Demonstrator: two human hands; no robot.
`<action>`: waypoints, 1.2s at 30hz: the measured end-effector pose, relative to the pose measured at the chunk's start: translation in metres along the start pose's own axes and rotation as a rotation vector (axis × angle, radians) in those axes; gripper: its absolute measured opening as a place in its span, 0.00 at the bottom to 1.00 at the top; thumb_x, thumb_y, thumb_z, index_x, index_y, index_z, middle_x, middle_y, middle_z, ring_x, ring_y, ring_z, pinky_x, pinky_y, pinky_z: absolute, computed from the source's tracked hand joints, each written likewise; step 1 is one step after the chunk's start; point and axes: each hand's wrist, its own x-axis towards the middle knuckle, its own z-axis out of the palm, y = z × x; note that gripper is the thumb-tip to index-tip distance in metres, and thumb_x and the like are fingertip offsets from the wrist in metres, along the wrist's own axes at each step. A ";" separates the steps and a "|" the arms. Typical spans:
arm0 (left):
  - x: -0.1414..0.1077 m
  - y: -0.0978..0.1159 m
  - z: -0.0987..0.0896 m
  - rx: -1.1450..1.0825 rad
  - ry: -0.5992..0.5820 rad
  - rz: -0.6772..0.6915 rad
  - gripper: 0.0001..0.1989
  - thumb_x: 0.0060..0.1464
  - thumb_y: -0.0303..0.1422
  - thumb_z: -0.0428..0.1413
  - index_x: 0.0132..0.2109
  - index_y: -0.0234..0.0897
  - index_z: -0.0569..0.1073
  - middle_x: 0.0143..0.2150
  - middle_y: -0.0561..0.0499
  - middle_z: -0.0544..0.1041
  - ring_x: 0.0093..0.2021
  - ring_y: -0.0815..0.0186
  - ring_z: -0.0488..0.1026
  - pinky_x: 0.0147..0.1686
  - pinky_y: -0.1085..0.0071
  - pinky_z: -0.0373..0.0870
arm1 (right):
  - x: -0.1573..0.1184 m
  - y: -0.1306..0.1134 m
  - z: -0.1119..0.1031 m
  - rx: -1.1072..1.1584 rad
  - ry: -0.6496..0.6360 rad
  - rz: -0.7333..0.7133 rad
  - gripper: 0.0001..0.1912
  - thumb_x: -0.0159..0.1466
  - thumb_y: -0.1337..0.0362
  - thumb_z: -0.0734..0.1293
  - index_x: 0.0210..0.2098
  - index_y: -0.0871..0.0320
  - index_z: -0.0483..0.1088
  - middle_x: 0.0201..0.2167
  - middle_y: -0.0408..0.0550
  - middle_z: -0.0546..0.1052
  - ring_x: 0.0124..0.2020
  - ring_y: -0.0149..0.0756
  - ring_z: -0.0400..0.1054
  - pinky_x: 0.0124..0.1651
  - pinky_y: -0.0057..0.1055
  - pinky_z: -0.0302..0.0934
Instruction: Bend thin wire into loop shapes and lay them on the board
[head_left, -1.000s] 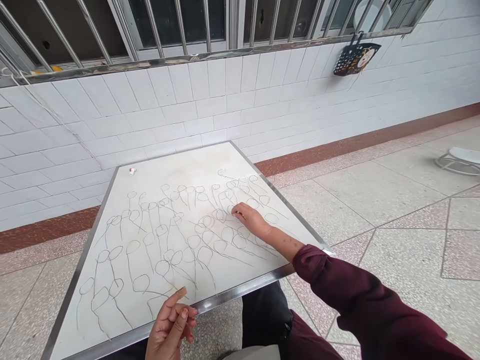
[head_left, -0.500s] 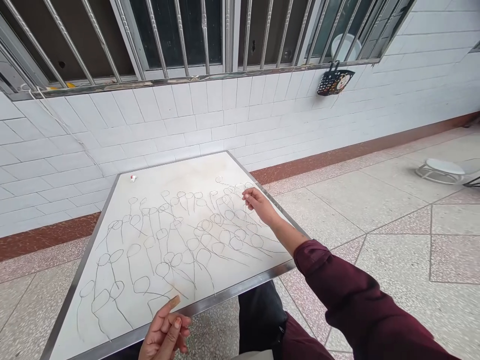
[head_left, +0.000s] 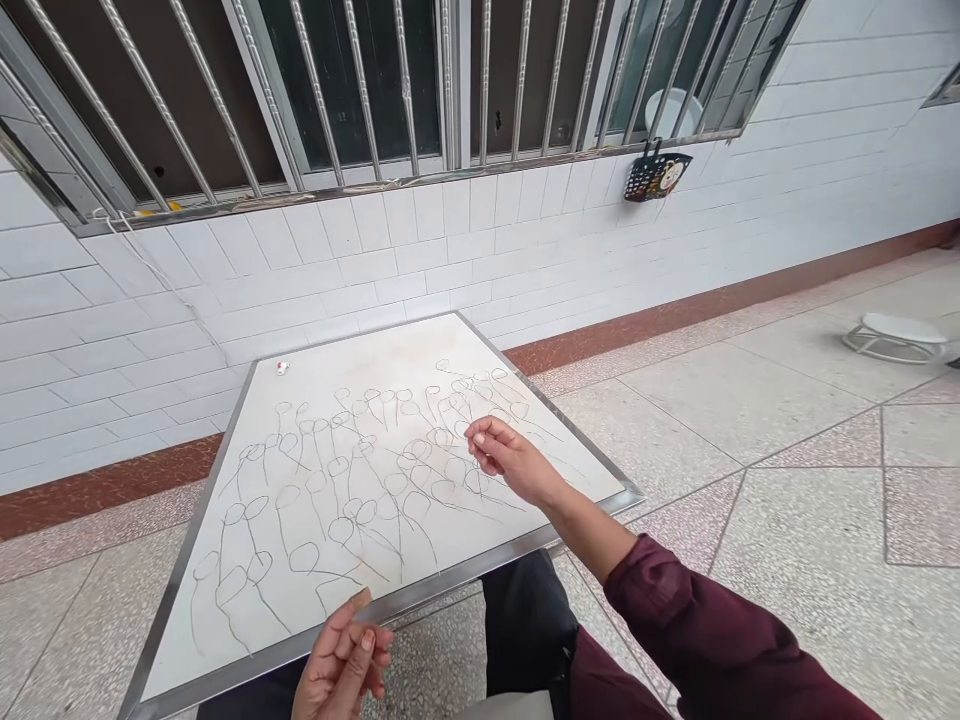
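Many thin dark wires, each bent into a loop with a loose tail, lie spread over a white tabletop point(head_left: 375, 345) with a metal rim. One wire loop point(head_left: 304, 558) is near the front edge. My right hand point(head_left: 506, 458) hovers above the right part of the wires, thumb and fingertips pinched together. Whatever is in that pinch is too fine to tell from the wires behind it. At the front edge, my left hand point(head_left: 341, 655) is raised with its thumb pressed to the fingers. A tan wrap covers its index fingertip. Anything it holds is hidden.
A small white and red item point(head_left: 283, 368) lies in the table's far left corner. Behind stands a white tiled wall point(head_left: 315, 280) with a barred window. A black basket point(head_left: 657, 176) hangs from the sill. On the floor at right is a low white stool point(head_left: 896, 335).
My right hand has come nearer and slightly left, away from the far right wires. My left hand keeps its pose. The view has shifted a little.
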 end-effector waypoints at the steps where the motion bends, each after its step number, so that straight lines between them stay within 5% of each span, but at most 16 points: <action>1: -0.003 0.002 0.000 0.020 0.003 0.032 0.33 0.40 0.48 0.65 0.52 0.37 0.73 0.33 0.47 0.77 0.30 0.64 0.69 0.24 0.72 0.63 | -0.009 0.000 0.007 0.004 -0.035 0.012 0.11 0.62 0.54 0.65 0.39 0.55 0.68 0.29 0.41 0.67 0.23 0.26 0.55 0.26 0.26 0.50; 4: -0.014 0.018 0.004 0.135 0.063 0.197 0.27 0.45 0.48 0.62 0.50 0.39 0.75 0.36 0.46 0.78 0.36 0.60 0.72 0.29 0.72 0.66 | -0.035 0.004 0.027 0.024 -0.158 0.058 0.10 0.64 0.55 0.65 0.38 0.55 0.69 0.27 0.41 0.66 0.22 0.25 0.54 0.27 0.26 0.50; 7: -0.018 0.043 0.013 0.316 0.098 0.430 0.19 0.51 0.45 0.59 0.47 0.41 0.77 0.46 0.45 0.78 0.49 0.56 0.72 0.47 0.66 0.66 | -0.057 0.009 0.046 0.156 -0.303 0.166 0.10 0.63 0.56 0.66 0.37 0.56 0.70 0.25 0.40 0.64 0.22 0.25 0.53 0.25 0.26 0.47; 11: -0.008 0.065 0.027 0.480 -0.085 0.651 0.19 0.56 0.41 0.56 0.54 0.43 0.74 0.55 0.44 0.74 0.57 0.54 0.67 0.56 0.59 0.60 | -0.073 0.013 0.068 0.384 -0.463 0.306 0.08 0.61 0.59 0.68 0.34 0.58 0.70 0.22 0.39 0.61 0.20 0.24 0.48 0.23 0.24 0.42; 15: 0.001 0.054 0.032 0.423 -0.286 0.461 0.21 0.58 0.41 0.53 0.56 0.41 0.72 0.49 0.43 0.77 0.51 0.56 0.72 0.50 0.61 0.66 | -0.076 0.016 0.077 0.382 -0.456 0.350 0.10 0.62 0.58 0.68 0.35 0.59 0.70 0.21 0.38 0.60 0.20 0.24 0.47 0.23 0.24 0.40; 24: -0.010 0.037 0.019 0.183 -0.361 0.178 0.23 0.60 0.41 0.51 0.60 0.38 0.67 0.50 0.41 0.77 0.46 0.58 0.74 0.44 0.64 0.68 | -0.078 0.027 0.077 -0.239 -0.272 0.082 0.14 0.66 0.52 0.62 0.37 0.57 0.69 0.24 0.40 0.66 0.25 0.28 0.55 0.29 0.26 0.49; 27: -0.012 0.039 0.012 0.117 -0.414 0.085 0.23 0.59 0.43 0.52 0.58 0.37 0.70 0.49 0.40 0.78 0.46 0.55 0.74 0.45 0.62 0.68 | -0.079 0.028 0.077 -0.237 -0.235 0.074 0.15 0.65 0.51 0.62 0.34 0.58 0.67 0.24 0.40 0.65 0.25 0.27 0.55 0.30 0.26 0.50; 31: -0.012 0.038 0.011 0.102 -0.346 0.107 0.22 0.57 0.43 0.55 0.56 0.39 0.72 0.50 0.41 0.77 0.47 0.57 0.74 0.42 0.64 0.69 | -0.084 0.029 0.081 -0.030 -0.251 0.147 0.16 0.65 0.51 0.63 0.35 0.58 0.65 0.23 0.38 0.64 0.23 0.25 0.54 0.26 0.24 0.48; 36: -0.010 0.027 0.020 0.130 -0.215 0.306 0.18 0.52 0.40 0.60 0.50 0.42 0.76 0.49 0.45 0.78 0.44 0.63 0.72 0.36 0.71 0.68 | -0.094 0.038 0.095 0.208 -0.404 0.323 0.16 0.63 0.52 0.66 0.35 0.60 0.67 0.23 0.38 0.64 0.20 0.22 0.52 0.23 0.22 0.45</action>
